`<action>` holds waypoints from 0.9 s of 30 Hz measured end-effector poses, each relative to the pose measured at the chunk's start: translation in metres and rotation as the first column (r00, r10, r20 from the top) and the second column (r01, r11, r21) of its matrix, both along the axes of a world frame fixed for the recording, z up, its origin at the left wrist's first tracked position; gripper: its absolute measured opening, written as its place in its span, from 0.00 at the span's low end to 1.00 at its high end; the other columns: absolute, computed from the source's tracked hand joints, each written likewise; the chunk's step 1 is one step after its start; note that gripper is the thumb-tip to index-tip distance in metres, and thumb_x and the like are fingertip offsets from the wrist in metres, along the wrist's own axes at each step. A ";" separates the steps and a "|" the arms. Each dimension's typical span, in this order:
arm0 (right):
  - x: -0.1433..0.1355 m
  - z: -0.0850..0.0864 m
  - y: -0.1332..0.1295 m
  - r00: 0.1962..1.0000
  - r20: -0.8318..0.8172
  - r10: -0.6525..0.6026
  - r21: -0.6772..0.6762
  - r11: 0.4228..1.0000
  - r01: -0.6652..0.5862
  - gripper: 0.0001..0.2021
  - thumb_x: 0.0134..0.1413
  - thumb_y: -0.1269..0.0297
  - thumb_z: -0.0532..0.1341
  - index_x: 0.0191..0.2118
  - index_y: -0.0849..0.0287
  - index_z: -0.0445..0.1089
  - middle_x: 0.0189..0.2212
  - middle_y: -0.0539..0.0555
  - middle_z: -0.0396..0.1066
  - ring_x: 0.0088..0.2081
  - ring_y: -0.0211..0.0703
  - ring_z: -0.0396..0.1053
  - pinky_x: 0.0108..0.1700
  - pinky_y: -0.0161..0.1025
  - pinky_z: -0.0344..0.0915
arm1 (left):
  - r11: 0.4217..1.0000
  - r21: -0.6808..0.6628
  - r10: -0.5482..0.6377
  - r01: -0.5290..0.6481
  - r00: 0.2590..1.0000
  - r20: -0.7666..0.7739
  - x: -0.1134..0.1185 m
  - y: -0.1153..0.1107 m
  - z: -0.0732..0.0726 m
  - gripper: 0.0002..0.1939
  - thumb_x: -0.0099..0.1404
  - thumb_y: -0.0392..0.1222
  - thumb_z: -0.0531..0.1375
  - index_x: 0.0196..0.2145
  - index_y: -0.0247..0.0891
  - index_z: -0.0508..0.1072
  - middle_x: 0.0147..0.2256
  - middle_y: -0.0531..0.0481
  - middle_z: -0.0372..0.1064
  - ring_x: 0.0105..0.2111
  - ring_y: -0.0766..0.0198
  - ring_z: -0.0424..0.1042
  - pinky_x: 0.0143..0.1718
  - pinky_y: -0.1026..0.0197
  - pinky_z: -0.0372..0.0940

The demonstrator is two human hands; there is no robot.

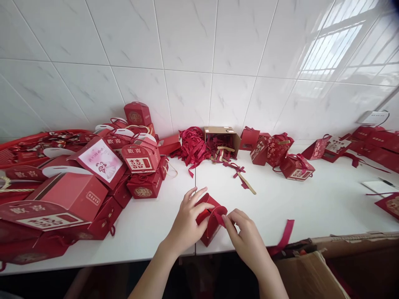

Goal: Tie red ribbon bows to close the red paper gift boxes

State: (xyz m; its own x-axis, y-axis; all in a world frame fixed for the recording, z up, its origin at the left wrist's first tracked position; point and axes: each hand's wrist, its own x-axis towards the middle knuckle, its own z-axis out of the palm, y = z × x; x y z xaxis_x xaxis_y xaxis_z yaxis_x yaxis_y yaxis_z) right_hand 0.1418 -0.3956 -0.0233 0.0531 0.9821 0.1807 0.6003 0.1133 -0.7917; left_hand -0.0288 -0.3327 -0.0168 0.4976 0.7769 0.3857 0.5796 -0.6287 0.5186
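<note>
A small red gift box (210, 236) stands at the table's front edge with its top flaps up. My left hand (187, 220) grips it from the left, its thumb and a finger at the flaps. On the right, my right hand (243, 228) pinches a red ribbon (219, 219) against the box's right flap. How the ribbon passes through the flap is hidden. Behind the box lie a heap of red ribbons (192, 145) and an open carton (236, 143) tipped on its side, with dark red tags with gold strips spilling from it.
Stacked red gift boxes (77, 193) fill the left side, with a red basket (34, 136) of small packets behind. Several finished boxes (297, 167) stand to the right. A loose ribbon (286, 234) hangs near an open cardboard box (308, 274) at the front right. A tiled wall (187, 37) rises behind.
</note>
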 end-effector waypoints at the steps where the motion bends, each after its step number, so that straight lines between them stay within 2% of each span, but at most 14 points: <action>1: 0.001 0.000 0.000 1.000 0.004 0.003 -0.005 1.000 -0.003 0.16 0.63 0.57 0.48 0.25 0.56 0.57 0.25 0.50 0.61 0.29 0.42 0.59 0.32 0.38 0.58 | 1.000 -0.005 0.005 -0.005 1.000 0.001 0.000 0.000 0.000 0.13 0.61 0.33 0.55 0.40 0.46 0.73 0.60 0.52 0.55 0.61 0.52 0.48 0.58 0.43 0.57; 6: 0.004 0.001 -0.001 1.000 0.027 0.015 -0.017 1.000 -0.015 0.17 0.63 0.56 0.47 0.24 0.55 0.56 0.24 0.50 0.61 0.29 0.42 0.58 0.32 0.38 0.58 | 0.999 -0.040 -0.005 0.005 1.000 0.008 -0.002 0.001 -0.001 0.13 0.61 0.33 0.54 0.41 0.46 0.73 0.59 0.51 0.56 0.61 0.51 0.48 0.57 0.42 0.57; 10: 0.002 0.000 0.002 1.000 0.016 0.026 -0.004 1.000 -0.026 0.17 0.64 0.56 0.47 0.24 0.55 0.56 0.24 0.51 0.61 0.29 0.42 0.59 0.32 0.39 0.58 | 0.998 -0.052 -0.030 0.032 0.998 0.049 0.001 -0.001 -0.003 0.17 0.59 0.29 0.54 0.42 0.47 0.73 0.57 0.50 0.59 0.59 0.52 0.54 0.56 0.44 0.60; 16: -0.003 0.005 0.003 0.999 0.031 0.042 -0.019 0.999 -0.042 0.17 0.64 0.57 0.47 0.26 0.55 0.62 0.26 0.52 0.64 0.30 0.43 0.62 0.32 0.39 0.61 | 0.999 -0.047 -0.013 0.017 0.995 0.097 0.006 -0.004 -0.007 0.11 0.60 0.30 0.54 0.32 0.42 0.75 0.51 0.47 0.67 0.52 0.55 0.65 0.51 0.49 0.65; 19: -0.001 0.007 0.001 1.000 -0.008 0.028 -0.010 1.000 -0.028 0.13 0.63 0.58 0.48 0.33 0.55 0.65 0.31 0.53 0.67 0.34 0.44 0.65 0.37 0.41 0.64 | 0.999 -0.050 0.008 -0.003 0.993 0.117 0.004 -0.001 -0.006 0.11 0.60 0.32 0.55 0.32 0.43 0.76 0.50 0.48 0.68 0.50 0.56 0.67 0.49 0.52 0.66; 21: 0.002 0.006 0.001 0.999 -0.042 -0.015 0.043 0.999 0.017 0.11 0.62 0.58 0.50 0.43 0.55 0.65 0.41 0.56 0.67 0.42 0.46 0.66 0.43 0.44 0.65 | 0.999 -0.017 0.038 -0.036 0.991 0.130 0.003 0.001 -0.001 0.10 0.61 0.34 0.56 0.32 0.43 0.77 0.47 0.47 0.70 0.48 0.56 0.69 0.49 0.51 0.66; 24: 0.005 0.006 0.003 0.998 -0.066 -0.019 0.130 0.991 0.027 0.18 0.61 0.58 0.52 0.56 0.53 0.58 0.53 0.59 0.61 0.54 0.50 0.60 0.52 0.49 0.62 | 0.992 0.106 0.053 -0.069 0.988 0.143 0.004 0.003 0.017 0.08 0.60 0.36 0.58 0.31 0.43 0.77 0.44 0.47 0.72 0.45 0.56 0.70 0.48 0.50 0.66; 27: 0.001 0.015 0.009 0.987 -0.120 0.110 0.192 0.978 -0.086 0.18 0.61 0.60 0.52 0.55 0.52 0.60 0.54 0.59 0.61 0.55 0.49 0.60 0.55 0.48 0.60 | 0.975 0.221 -0.006 -0.028 0.989 0.148 0.009 0.002 0.041 0.08 0.60 0.37 0.58 0.31 0.44 0.78 0.43 0.48 0.72 0.45 0.56 0.69 0.48 0.50 0.65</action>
